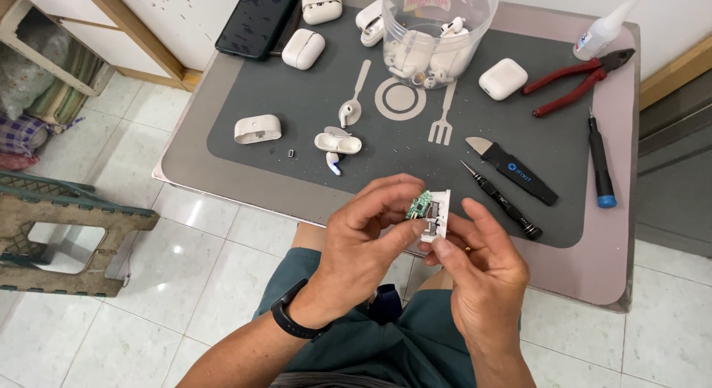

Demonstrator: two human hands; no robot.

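At the bottom centre of the frame both hands meet over the lap; the left hand [363, 243], with a dark band on its wrist, pinches a small green circuit board [420, 205] between thumb and fingertips; the right hand [478, 273], a ring on one finger, grips the white inner frame [437, 217] of an earbud case from below and the side; board and frame touch, held just in front of the near edge of the surface [593, 273].

Just beyond the hands, on the grey mat [297, 106], a slim black screwdriver [500, 199] lies slanted, with a black pry tool [512, 169] beside it and a blue-tipped screwdriver [599, 162] further right; to the left of centre sit an opened white case part [337, 142] with a loose earbud [334, 164] touching it, another earbud [349, 112] just above, and a white case shell [257, 128] at the mat's left side.

Farther back, a closed white case [503, 79] lies near red-handled pliers [575, 80] at the upper right, by a glue bottle [604, 28]; a clear plastic tub [437, 32] holding white earbud parts stands at the top centre; more white cases [302, 48] and a dark phone [256, 21] lie at the upper left.
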